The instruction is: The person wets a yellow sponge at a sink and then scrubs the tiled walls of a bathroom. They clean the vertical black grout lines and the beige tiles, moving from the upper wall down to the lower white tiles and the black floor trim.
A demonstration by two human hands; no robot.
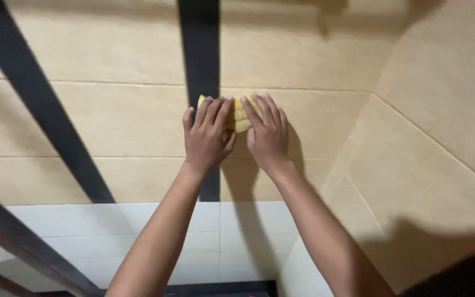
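Left hand (209,135) and right hand (268,135), fingers flat on yellow sponge (239,116) against tiled wall (127,118), beside corner.

Flat beige tiled wall (111,121) lies open left of the hands; the side wall (446,110) closes in on the right.

A soft yellow cloth (238,115) lies flat on matt, smooth beige tiles (111,121). Dark strips (199,49) look matt; lower white tiles (105,225) appear slightly glossy.
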